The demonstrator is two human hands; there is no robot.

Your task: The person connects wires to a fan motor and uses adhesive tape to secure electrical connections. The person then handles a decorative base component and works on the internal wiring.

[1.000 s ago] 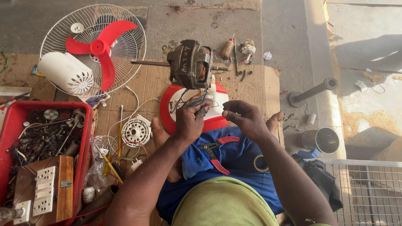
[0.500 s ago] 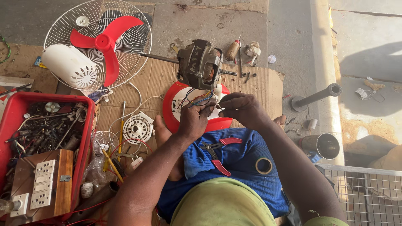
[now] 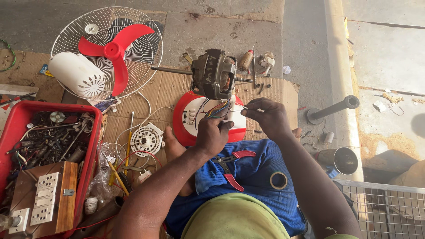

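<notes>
Head view. A fan motor (image 3: 214, 73) is seen lying on a sheet of cardboard (image 3: 177, 90) on the ground, its shaft pointing to the left. Just below it, a red and white fan base (image 3: 186, 121) is placed, partly covered by the hands. A bundle of coloured wires (image 3: 217, 109) runs from the motor down toward the hands.

The left hand (image 3: 212, 135) is closed around the wire bundle, the fingers curled and pinching the strands near their lower end. The right hand (image 3: 268, 117) is held just beside it, thumb and forefinger pressed together on one thin wire end; the wire itself is too small to be made out clearly.

Red-handled pliers (image 3: 232, 168) and a roll of tape (image 3: 278, 180) are observed resting on the blue cloth (image 3: 256, 177) over the lap.

To the left, a wire fan guard (image 3: 146, 40) with a red blade (image 3: 116, 51) is noted, and a white motor cover (image 3: 77, 75) lies against it. A red crate (image 3: 13, 124) of parts is set at the lower left, with a wooden switchboard (image 3: 68, 194) leaning in it.
</notes>
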